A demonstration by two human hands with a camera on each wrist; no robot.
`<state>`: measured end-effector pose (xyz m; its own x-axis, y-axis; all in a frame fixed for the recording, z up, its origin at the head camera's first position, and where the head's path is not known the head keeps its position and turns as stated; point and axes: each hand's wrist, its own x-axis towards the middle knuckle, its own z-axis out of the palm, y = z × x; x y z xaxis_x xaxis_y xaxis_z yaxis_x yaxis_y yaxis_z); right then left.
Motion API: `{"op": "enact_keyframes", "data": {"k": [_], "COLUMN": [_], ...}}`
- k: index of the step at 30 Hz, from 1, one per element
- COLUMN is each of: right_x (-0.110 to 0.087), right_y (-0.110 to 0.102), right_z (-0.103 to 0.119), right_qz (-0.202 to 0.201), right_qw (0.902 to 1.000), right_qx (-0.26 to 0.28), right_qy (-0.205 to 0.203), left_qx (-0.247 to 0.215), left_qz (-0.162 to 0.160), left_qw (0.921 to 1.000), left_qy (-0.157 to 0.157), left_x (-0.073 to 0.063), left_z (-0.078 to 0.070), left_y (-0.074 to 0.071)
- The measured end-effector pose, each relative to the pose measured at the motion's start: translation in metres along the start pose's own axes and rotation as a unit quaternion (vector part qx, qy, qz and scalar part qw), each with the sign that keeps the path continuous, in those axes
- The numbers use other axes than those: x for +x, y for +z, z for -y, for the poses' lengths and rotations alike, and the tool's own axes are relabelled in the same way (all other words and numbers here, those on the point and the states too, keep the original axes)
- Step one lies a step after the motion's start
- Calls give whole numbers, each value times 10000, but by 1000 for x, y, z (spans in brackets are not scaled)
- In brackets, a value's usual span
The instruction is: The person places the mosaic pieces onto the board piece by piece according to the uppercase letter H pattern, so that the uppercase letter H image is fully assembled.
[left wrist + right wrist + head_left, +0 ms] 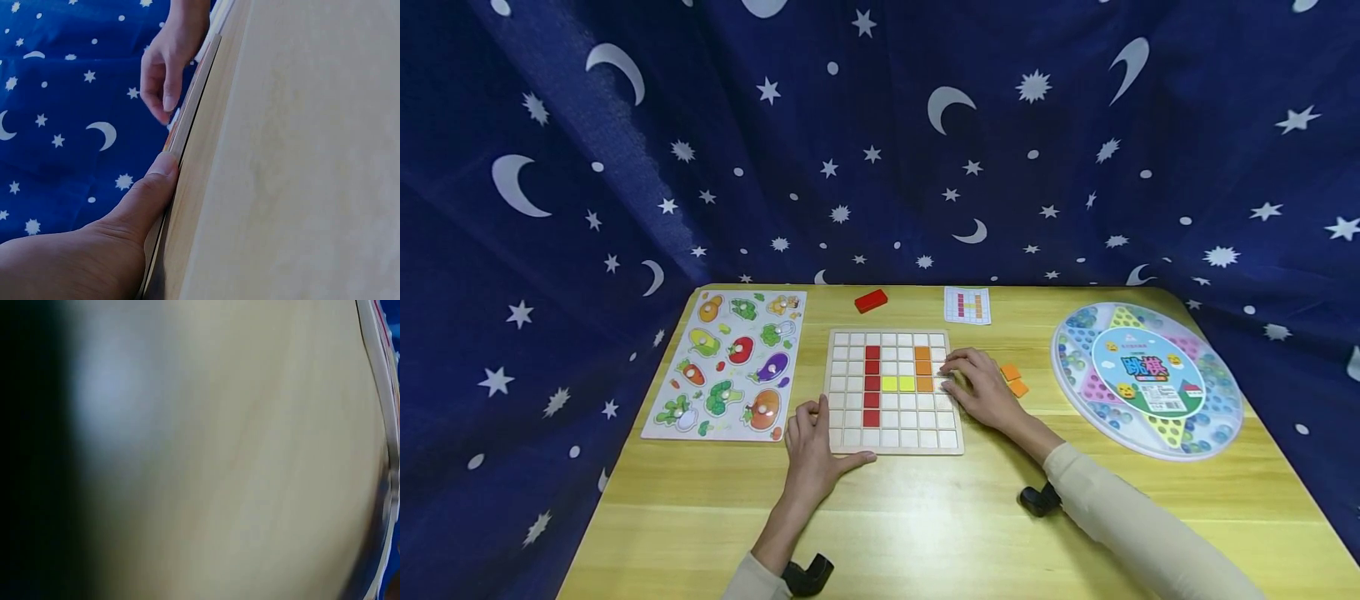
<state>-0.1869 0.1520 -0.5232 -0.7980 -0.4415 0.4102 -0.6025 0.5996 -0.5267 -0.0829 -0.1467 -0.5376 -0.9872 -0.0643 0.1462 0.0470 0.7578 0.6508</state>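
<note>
A wooden grid board (pixel 897 420) lies on the table. On it stand a column of several red tiles (pixel 872 383), two yellow tiles (pixel 898 383) side by side and a column of three orange tiles (pixel 923 368). My left hand (pixel 811 454) rests at the board's near left corner, thumb along the near edge and fingers by the left side; its thumb also shows against the edge in the left wrist view. Over the board's right edge, my right hand (pixel 981 390) has its fingertips beside the orange column, with no tile visible between them. Loose orange tiles (pixel 1018 387) lie just behind it.
A vegetable puzzle board (pixel 722 367) lies to the left. Beyond the grid board are a red block (pixel 871 301) and a small pattern card (pixel 967 306). A round game box (pixel 1147 381) sits at right. A blue curtain (pixel 880 142) hangs behind the table.
</note>
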Motion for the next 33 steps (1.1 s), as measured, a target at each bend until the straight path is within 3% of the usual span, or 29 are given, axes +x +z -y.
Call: {"op": "enact_keyframes", "data": {"k": [15, 21, 33], "right_x": [-34, -40, -42], "right_y": [-34, -39, -35], "right_z": [-33, -37, -40], "right_qz": [-556, -554, -383], "right_qw": [9967, 9944, 9973], "right_qx": [-547, -861, -573], "right_qy": [237, 266, 257], "left_qx": [-90, -112, -35], "left_qz": [10, 30, 14], "left_qw": [10000, 9999, 10000], "left_qy": [-39, -59, 5], "left_x": [-1, -2, -1], "left_z": [-1, -3, -2], "left_y": [0, 0, -1]}}
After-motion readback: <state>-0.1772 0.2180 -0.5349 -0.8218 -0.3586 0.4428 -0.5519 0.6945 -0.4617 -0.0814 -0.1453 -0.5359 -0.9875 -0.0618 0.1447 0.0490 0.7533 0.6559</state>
